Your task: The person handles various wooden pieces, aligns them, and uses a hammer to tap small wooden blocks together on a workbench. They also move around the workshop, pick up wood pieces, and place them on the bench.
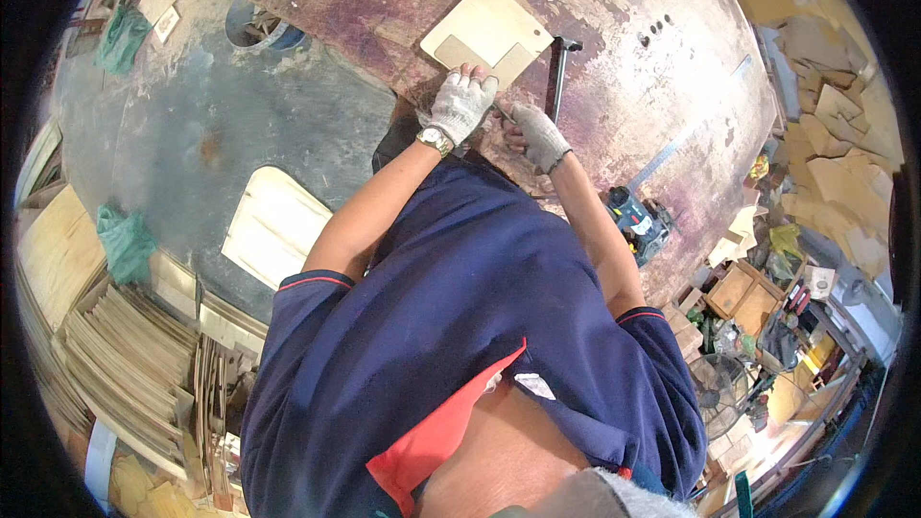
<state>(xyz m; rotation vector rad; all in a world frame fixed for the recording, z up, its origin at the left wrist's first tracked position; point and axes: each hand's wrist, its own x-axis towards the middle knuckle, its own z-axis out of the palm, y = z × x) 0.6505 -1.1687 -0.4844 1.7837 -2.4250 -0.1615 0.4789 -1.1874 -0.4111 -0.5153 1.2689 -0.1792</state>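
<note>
A pale wooden board (pixel 486 17) with rounded corners and a small hole lies on the worn bench. On its near part rests a smaller, darker tan rectangular piece (pixel 470 51). My left hand (pixel 463 101), in a white glove with bare fingertips, grips the near edge of this tan piece. Close by on the right, my gloved right hand (pixel 537 136) has its fingers closed round something thin and dark, whose kind I cannot make out. A hammer (pixel 559 77) with a dark handle lies just beyond that hand, its head pointing away from me.
A blue power tool (pixel 638 225) sits on the bench (pixel 614 144) to the right. Leftward are a round bucket (pixel 261 27) with scraps inside, another pale panel (pixel 275 221) and stacked thin boards (pixel 125 369). Wood offcuts (pixel 835 134) and clutter (pixel 748 297) lie past the bench's right edge.
</note>
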